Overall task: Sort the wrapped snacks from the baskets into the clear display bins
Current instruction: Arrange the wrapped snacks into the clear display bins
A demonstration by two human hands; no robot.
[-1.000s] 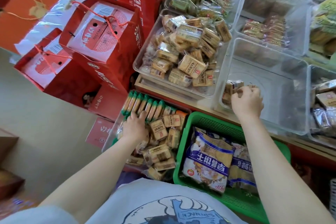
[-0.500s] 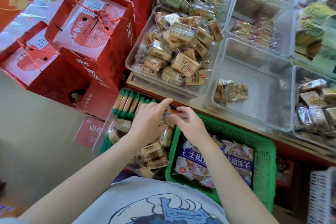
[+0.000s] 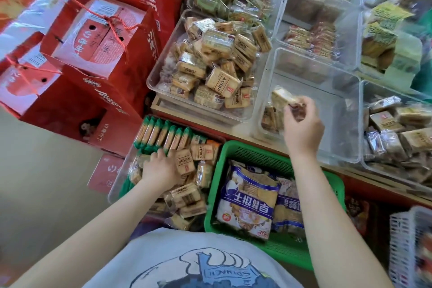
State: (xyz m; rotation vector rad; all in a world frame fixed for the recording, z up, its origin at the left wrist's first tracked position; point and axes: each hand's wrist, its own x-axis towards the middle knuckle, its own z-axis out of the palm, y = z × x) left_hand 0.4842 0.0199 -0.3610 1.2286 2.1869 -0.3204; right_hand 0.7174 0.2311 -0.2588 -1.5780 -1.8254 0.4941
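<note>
Head camera first and only: sorting looks early for this snack type, since the clear bin (image 3: 327, 91) in front of the right hand (image 3: 302, 124) has only a few wrapped pieces in its near left corner, while the clear tray (image 3: 117, 184) below on the left is heaped with tan wrapped snacks (image 3: 187, 196) yet to be moved. The neighbouring bin (image 3: 161, 70) to the left is already piled high. The right arm reaches forward over the green basket (image 3: 254, 151), with fingers and thumb pinching a wrapped snack (image 3: 284, 98) held above the sparse bin's near left part, not yet released. The left hand (image 3: 160, 168) is down in the tray, palm down on the packets; whether its fingers grip one I cannot tell. Big blue bags (image 3: 250, 201) lie in the green basket.
</note>
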